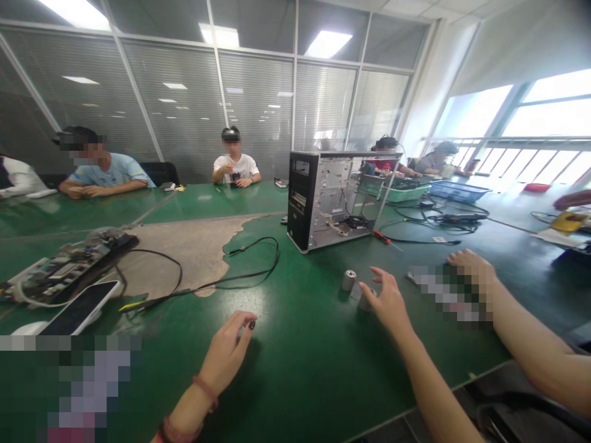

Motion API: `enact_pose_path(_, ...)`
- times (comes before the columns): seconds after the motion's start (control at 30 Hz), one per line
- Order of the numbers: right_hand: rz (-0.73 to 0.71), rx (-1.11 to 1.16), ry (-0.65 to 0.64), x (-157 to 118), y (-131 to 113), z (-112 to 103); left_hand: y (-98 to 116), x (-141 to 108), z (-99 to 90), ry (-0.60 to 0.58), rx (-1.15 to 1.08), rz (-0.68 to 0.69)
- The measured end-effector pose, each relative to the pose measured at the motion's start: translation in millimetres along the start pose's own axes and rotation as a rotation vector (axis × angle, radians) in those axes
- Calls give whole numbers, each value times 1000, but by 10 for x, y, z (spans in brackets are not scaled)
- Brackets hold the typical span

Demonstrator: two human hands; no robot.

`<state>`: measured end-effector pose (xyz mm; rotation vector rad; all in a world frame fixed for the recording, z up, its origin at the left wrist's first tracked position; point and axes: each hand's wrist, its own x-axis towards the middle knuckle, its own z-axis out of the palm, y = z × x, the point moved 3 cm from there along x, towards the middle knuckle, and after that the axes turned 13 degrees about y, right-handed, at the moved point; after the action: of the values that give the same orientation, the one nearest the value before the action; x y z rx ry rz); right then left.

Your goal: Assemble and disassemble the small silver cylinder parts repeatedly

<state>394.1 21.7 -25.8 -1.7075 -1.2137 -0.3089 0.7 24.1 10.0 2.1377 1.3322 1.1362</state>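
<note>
My left hand (227, 349), with a reddish band at the wrist, is above the green table (295, 369) and pinches a small dark piece (252, 324) between thumb and fingers. Further right, my right hand (388, 301) has its thumb and fingers spread. Beside its fingertips stands a silver metal cylinder (349, 280). A second cylinder (366, 301) is partly hidden by my right thumb; whether they touch is unclear.
An open computer case (302, 203) stands beyond my hands, a red screwdriver (382, 237) beside it. Circuit boards (69, 264), a phone (83, 307) and a cable (252, 280) lie left. Another person's arm (521, 314) reaches in from the right.
</note>
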Motion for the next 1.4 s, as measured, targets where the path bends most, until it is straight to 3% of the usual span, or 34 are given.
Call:
enact_pose_path(0.23,-43,-54,-102,-337,-13,42,-30,14,31,-2,70,28)
enact_pose_path(0.53,71,-83,-106,-407,35,-34,-84,33,-13,49,94,42)
enact_pose_path(1.13,37,-15,-72,-431,-32,-57,-54,23,-21,57,110,63)
enact_pose_path(1.4,39,148,-131,-411,-293,29,-24,17,-37,69,99,62)
